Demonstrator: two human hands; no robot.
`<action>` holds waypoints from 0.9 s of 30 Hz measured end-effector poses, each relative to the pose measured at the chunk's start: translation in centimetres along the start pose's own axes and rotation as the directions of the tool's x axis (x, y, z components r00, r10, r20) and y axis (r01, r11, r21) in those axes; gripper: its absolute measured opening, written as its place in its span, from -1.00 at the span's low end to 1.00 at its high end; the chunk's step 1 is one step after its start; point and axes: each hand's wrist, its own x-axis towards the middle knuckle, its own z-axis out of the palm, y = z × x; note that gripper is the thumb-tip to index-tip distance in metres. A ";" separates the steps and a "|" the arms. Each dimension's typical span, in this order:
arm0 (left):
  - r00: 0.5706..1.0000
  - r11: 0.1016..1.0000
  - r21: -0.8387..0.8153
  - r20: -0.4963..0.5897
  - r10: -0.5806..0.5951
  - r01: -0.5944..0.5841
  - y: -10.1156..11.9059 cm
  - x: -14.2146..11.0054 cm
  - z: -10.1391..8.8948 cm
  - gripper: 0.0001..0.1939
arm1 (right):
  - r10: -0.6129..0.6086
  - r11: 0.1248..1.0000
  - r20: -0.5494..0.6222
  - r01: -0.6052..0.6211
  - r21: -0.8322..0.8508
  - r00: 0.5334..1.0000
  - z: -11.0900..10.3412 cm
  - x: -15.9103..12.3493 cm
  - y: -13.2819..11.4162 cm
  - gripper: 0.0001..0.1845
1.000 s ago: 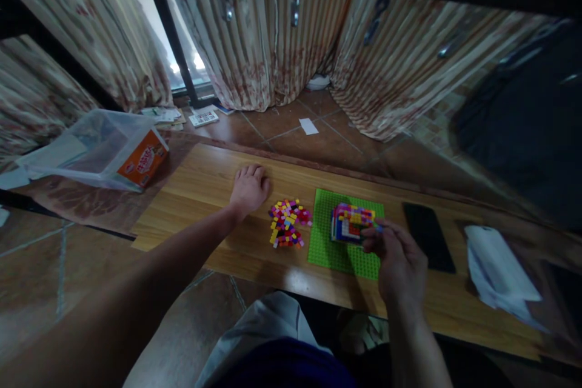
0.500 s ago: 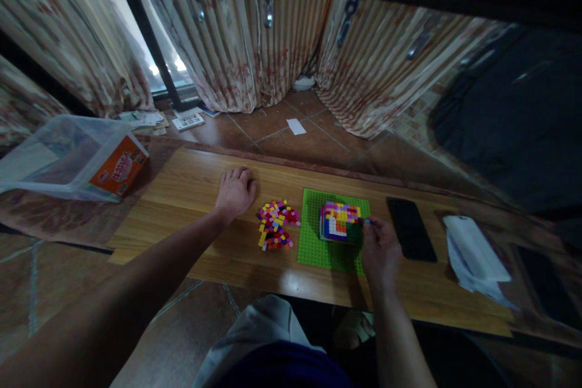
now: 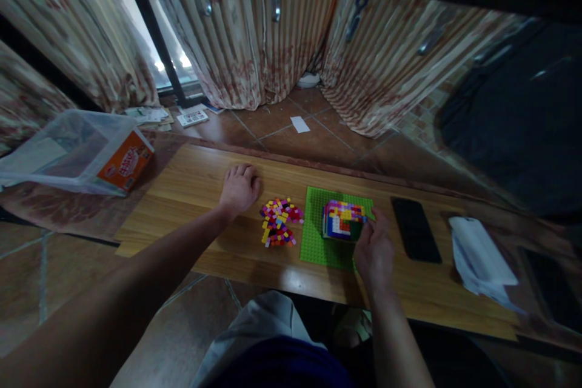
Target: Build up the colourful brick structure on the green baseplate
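Observation:
A green baseplate (image 3: 318,241) lies on the wooden table (image 3: 191,194), carrying a multicoloured brick block (image 3: 342,219). My right hand (image 3: 373,251) rests at the block's near right corner, fingers curled against it; whether it pinches a brick is hidden. Left of the plate lies a pile of small loose bricks (image 3: 277,222) in pink, yellow and red. My left hand (image 3: 239,188) lies flat on the table just left of that pile, fingers together and holding nothing.
A black phone (image 3: 415,230) lies right of the baseplate, with a white cloth or bag (image 3: 479,260) beyond it. A clear plastic bin with an orange label (image 3: 86,151) sits at the far left. Curtains and tiled floor lie behind the table.
My right hand has shifted slightly down and left along the block's right side. My left hand has stayed flat by the loose bricks. The camera view moved a little.

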 end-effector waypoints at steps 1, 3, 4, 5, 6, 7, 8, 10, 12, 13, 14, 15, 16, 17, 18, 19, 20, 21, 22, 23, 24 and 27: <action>1.000 1.000 -0.005 0.005 -0.005 0.005 0.0 0.0 0.0 -0.67 | -0.005 1.000 -0.001 0.005 -0.019 1.000 0.0 0.0 -0.1 -0.41; 1.000 1.000 -0.012 0.015 -0.013 0.013 0.0 0.0 0.0 -0.67 | -0.013 0.998 0.007 0.013 -0.067 1.000 -0.1 0.1 -0.4 -0.39; 1.000 1.000 -0.014 0.017 -0.013 0.014 0.0 0.0 0.0 -0.67 | -0.014 0.995 0.015 0.016 -0.094 1.000 0.0 0.1 -0.5 -0.38; 1.000 1.000 -0.014 0.015 -0.012 0.012 0.0 0.0 0.1 -0.67 | -0.013 0.993 0.022 0.015 -0.120 1.000 0.0 0.1 -0.6 -0.38; 1.000 1.000 -0.014 0.011 -0.007 0.008 -0.1 0.0 0.2 -0.67 | -0.012 0.989 0.032 0.016 -0.144 0.999 0.1 0.2 -0.7 -0.38; 1.000 1.000 -0.013 0.005 -0.002 0.002 -0.1 0.0 0.2 -0.67 | -0.014 0.986 0.042 0.020 -0.163 0.999 0.2 0.2 -0.7 -0.37; 1.000 1.000 -0.010 -0.001 0.003 -0.003 -0.2 0.0 0.3 -0.68 | -0.017 0.984 0.051 0.026 -0.178 0.999 0.3 0.2 -0.8 -0.37; 1.000 1.000 0.000 -0.013 0.007 -0.007 -0.3 0.0 0.4 -0.68 | -0.034 0.980 0.065 0.046 -0.192 0.997 0.4 0.1 -0.8 -0.36; 1.000 1.000 0.009 -0.019 0.009 -0.009 -0.3 0.0 0.4 -0.68 | -0.050 0.984 0.071 0.062 -0.169 0.996 0.4 0.1 -0.7 -0.35; 1.000 1.000 0.012 -0.020 0.012 -0.011 -0.3 0.0 0.4 -0.67 | -0.046 0.988 0.073 0.056 -0.146 0.996 0.3 0.1 -0.6 -0.34; 1.000 1.000 0.012 -0.020 0.015 -0.015 -0.3 0.0 0.4 -0.67 | -0.034 0.992 0.075 0.043 -0.116 0.997 0.2 0.1 -0.5 -0.33; 1.000 1.000 0.010 -0.020 0.018 -0.017 -0.3 -0.1 0.4 -0.68 | -0.017 0.997 0.075 0.023 -0.080 0.997 0.0 0.1 -0.4 -0.33; 1.000 1.000 0.008 -0.020 0.019 -0.019 -0.2 -0.1 0.3 -0.68 | 0.001 0.999 0.073 0.002 -0.040 0.997 -0.1 0.1 -0.3 -0.32; 1.000 1.000 0.005 -0.021 0.019 -0.019 -0.2 -0.1 0.3 -0.68 | 0.016 1.000 0.067 -0.016 0.006 0.998 -0.3 0.2 -0.2 -0.32; 1.000 1.000 0.002 -0.021 0.017 -0.017 -0.2 -0.1 0.3 -0.68 | 0.026 0.998 0.056 -0.030 0.059 0.998 -0.5 0.3 0.0 -0.32; 1.000 1.000 0.000 -0.020 0.014 -0.014 -0.2 -0.1 0.3 -0.68 | 0.040 0.992 0.041 -0.045 0.116 0.998 -0.5 0.5 0.2 -0.33; 1.000 1.000 -0.001 -0.018 0.011 -0.011 -0.2 -0.1 0.3 -0.67 | 0.066 0.983 0.023 -0.069 0.172 0.998 -0.6 0.7 0.4 -0.34; 1.000 1.000 -0.002 -0.015 0.010 -0.010 -0.2 -0.1 0.3 -0.67 | 0.107 0.969 0.006 -0.105 0.222 0.994 -0.5 0.9 0.5 -0.35; 1.000 1.000 -0.002 -0.013 0.009 -0.009 -0.2 0.0 0.3 -0.67 | 0.157 0.953 -0.006 -0.150 0.264 0.988 -0.5 1.2 0.7 -0.36; 1.000 1.000 -0.002 -0.013 0.008 -0.008 -0.2 0.0 0.3 -0.67 | 0.209 0.935 -0.015 -0.196 0.295 0.978 -0.3 1.5 0.8 -0.37; 1.000 1.000 -0.001 -0.013 0.007 -0.007 -0.2 0.0 0.3 -0.67 | 0.253 0.919 -0.016 -0.235 0.316 0.967 -0.1 1.8 1.0 -0.38; 1.000 1.000 -0.001 -0.013 0.007 -0.007 -0.2 0.0 0.3 -0.67 | 0.308 0.886 0.007 -0.289 0.362 0.952 0.5 2.6 1.4 -0.39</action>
